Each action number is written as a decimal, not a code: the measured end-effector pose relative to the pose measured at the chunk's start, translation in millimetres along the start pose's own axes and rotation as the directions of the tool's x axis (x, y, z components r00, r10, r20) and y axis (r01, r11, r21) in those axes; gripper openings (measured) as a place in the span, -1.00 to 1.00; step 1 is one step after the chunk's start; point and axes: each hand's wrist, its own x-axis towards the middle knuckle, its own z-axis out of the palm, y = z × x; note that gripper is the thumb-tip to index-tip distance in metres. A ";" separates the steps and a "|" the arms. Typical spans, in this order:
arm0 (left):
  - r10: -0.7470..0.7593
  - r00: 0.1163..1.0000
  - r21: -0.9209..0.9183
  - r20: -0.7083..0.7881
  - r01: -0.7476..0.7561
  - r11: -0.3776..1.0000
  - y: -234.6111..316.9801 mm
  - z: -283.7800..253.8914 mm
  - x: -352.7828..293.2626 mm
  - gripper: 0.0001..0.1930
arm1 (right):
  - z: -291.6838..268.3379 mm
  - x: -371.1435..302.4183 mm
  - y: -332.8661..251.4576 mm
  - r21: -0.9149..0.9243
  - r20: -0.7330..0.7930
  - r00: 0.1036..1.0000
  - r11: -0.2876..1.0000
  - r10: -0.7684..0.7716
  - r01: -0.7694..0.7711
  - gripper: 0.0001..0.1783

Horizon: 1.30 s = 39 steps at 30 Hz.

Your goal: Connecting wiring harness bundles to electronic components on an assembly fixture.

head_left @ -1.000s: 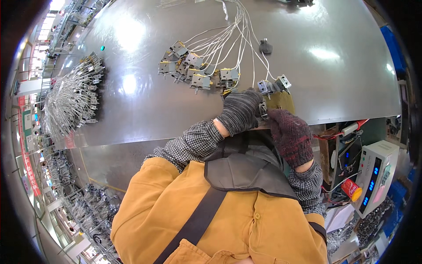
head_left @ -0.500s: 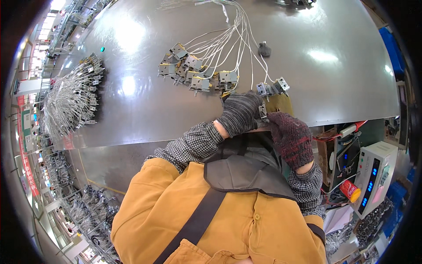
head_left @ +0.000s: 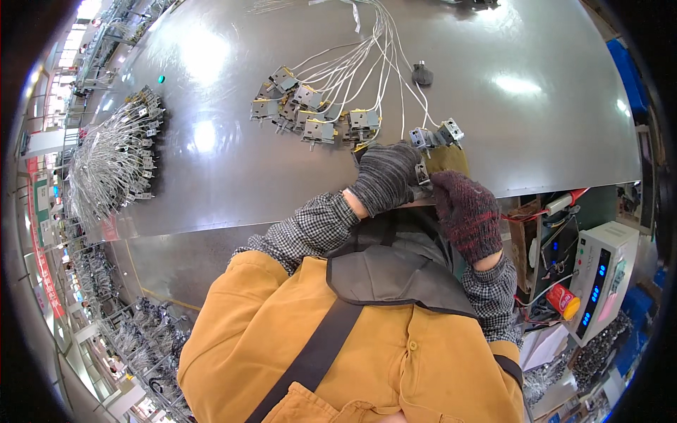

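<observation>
At the table's near edge my left hand (head_left: pixel 386 178), in a grey striped knit glove, is closed on a small metal switch unit (head_left: pixel 422 173) that shows beside its fingertips. My right hand (head_left: pixel 467 215), in a dark maroon glove, is closed just right of that unit. Its fingertips are turned away, so what they pinch is hidden. Beyond the hands lie two more metal units (head_left: pixel 436 135) with white wires, next to an olive-brown pad (head_left: pixel 448 161). A cluster of similar boxy units (head_left: pixel 300 107) on long white wires (head_left: pixel 367 70) spreads ahead of my left hand.
A big bundle of wired units (head_left: pixel 116 158) lies on the left of the metal table (head_left: pixel 218 173). A small dark grey object (head_left: pixel 422 74) stands farther back. Below the table's right edge are a white instrument with blue digits (head_left: pixel 601 282) and a red jar (head_left: pixel 563 302).
</observation>
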 end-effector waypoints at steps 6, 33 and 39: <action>0.025 1.000 -0.011 -0.018 -0.025 1.000 2.1 -6.2 1.7 -0.40 | -1.8 4.3 -1.5 0.026 -0.012 1.000 1.000 -0.015 0.015 -0.82; 0.024 0.957 0.091 -0.288 0.002 0.996 -66.8 -42.0 -35.3 -0.28 | 30.4 4.1 25.6 0.242 -0.013 0.991 0.962 0.131 -0.124 -0.67; -0.155 0.920 -0.308 -0.361 0.039 0.950 -39.9 -48.9 -44.2 -0.31 | 15.3 -1.0 50.0 0.259 -0.060 0.991 0.960 0.123 -0.104 -0.69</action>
